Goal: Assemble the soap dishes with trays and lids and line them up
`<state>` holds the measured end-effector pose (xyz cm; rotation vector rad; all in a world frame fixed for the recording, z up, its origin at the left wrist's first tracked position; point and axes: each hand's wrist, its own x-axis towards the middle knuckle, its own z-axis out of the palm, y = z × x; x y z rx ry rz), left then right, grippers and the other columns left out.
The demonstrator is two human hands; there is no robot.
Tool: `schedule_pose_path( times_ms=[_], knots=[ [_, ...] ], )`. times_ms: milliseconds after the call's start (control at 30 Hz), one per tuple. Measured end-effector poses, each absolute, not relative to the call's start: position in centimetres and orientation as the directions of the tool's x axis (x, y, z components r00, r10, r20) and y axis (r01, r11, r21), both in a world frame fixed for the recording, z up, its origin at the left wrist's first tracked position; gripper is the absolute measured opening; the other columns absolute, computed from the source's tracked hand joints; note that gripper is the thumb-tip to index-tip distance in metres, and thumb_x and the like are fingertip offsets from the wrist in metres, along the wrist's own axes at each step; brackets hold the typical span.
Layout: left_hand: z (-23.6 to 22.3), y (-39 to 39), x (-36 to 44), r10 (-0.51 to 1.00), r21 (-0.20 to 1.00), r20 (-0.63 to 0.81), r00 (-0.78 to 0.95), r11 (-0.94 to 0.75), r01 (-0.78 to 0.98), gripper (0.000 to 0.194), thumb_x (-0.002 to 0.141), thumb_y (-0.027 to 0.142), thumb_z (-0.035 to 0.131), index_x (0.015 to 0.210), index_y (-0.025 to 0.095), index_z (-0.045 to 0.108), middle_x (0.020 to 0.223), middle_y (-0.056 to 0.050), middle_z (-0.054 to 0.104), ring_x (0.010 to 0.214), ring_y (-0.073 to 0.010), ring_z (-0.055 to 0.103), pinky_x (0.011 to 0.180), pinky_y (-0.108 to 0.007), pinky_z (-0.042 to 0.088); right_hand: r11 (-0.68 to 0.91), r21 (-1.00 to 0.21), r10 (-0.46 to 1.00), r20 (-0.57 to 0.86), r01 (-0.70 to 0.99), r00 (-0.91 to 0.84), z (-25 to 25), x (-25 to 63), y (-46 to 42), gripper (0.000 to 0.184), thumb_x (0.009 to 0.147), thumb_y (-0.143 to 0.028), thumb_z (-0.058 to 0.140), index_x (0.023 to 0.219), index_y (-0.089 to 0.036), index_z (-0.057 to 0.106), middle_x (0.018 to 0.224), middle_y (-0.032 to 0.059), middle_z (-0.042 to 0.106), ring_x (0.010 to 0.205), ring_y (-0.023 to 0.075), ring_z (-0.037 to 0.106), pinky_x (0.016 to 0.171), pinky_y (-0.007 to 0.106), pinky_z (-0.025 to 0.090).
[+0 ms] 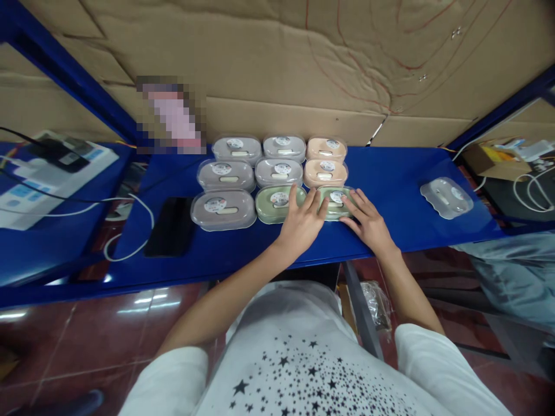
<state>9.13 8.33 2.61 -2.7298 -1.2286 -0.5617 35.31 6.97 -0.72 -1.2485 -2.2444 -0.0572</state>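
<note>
Oval lunch boxes with clear lids and round labels stand in three rows on the blue table (225,245). In the front row are a grey lunch box (236,218), a green lunch box (269,212) and a second green lunch box (332,215). My left hand (302,225) has its fingers spread over the gap between the two green ones, partly covering both. At the right end of the second green box, my right hand (367,222) rests with fingers apart. Behind them sit more grey boxes (278,175) and two peach lunch boxes (326,176).
Left of the boxes lies a black phone (170,226) beside a white cable (151,216). A single grey lunch box (446,198) sits at the table's right end. Cardboard (260,63) walls the back. A person's grey clothing (515,277) shows at far right.
</note>
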Motion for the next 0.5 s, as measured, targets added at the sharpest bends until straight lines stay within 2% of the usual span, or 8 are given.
schedule_pose_path(
  times_ms=[133, 333, 433, 500],
  knots=[
    [2.46, 7.95, 9.15, 0.692, 0.031, 0.398, 0.603, -0.666, 0.745, 0.046, 0.108, 0.014, 0.047, 0.152, 0.009, 0.061, 0.154, -0.026, 0.063, 0.15, -0.0376, 0.056, 0.129, -0.078, 0.026, 0.58, -0.188, 0.748, 0.508, 0.792, -0.427, -0.94, 35.09, 6.93, 0.081, 0.104, -0.036, 0.07, 0.174, -0.041, 0.029, 0.173, 0.0039, 0.044, 0.161, 0.0329, 0.041, 0.13, 0.058, 0.046],
    [2.8, 7.86, 8.98, 0.698, 0.06, 0.432, 0.572, -0.654, 0.754, 0.042, 0.109, 0.03, 0.057, 0.146, 0.013, 0.067, 0.147, -0.024, 0.069, 0.145, -0.0384, 0.06, 0.13, -0.075, 0.025, 0.582, -0.168, 0.747, 0.497, 0.796, -0.441, -0.86, 35.01, 6.79, 0.084, 0.102, -0.034, 0.072, 0.174, -0.041, 0.029, 0.172, 0.0038, 0.046, 0.159, 0.0335, 0.044, 0.13, 0.057, 0.046],
    [2.68, 7.96, 9.03, 0.693, 0.048, 0.425, 0.582, -0.66, 0.75, 0.043, 0.11, 0.03, 0.054, 0.147, 0.01, 0.066, 0.155, -0.024, 0.062, 0.151, -0.0385, 0.055, 0.131, -0.073, 0.027, 0.59, -0.167, 0.756, 0.458, 0.79, -0.468, -0.84, 35.05, 6.69, 0.086, 0.104, -0.033, 0.069, 0.176, -0.042, 0.022, 0.175, 0.0027, 0.041, 0.162, 0.0328, 0.039, 0.131, 0.058, 0.045],
    [2.54, 8.06, 9.17, 0.686, 0.045, 0.405, 0.604, -0.675, 0.736, 0.044, 0.112, 0.026, 0.049, 0.148, 0.007, 0.064, 0.162, -0.024, 0.055, 0.155, -0.0367, 0.05, 0.132, -0.066, 0.03, 0.585, -0.179, 0.763, 0.453, 0.791, -0.461, -0.94, 34.89, 6.69, 0.084, 0.105, -0.033, 0.067, 0.175, -0.043, 0.022, 0.176, 0.0019, 0.039, 0.163, 0.0325, 0.038, 0.131, 0.059, 0.045]
  ],
)
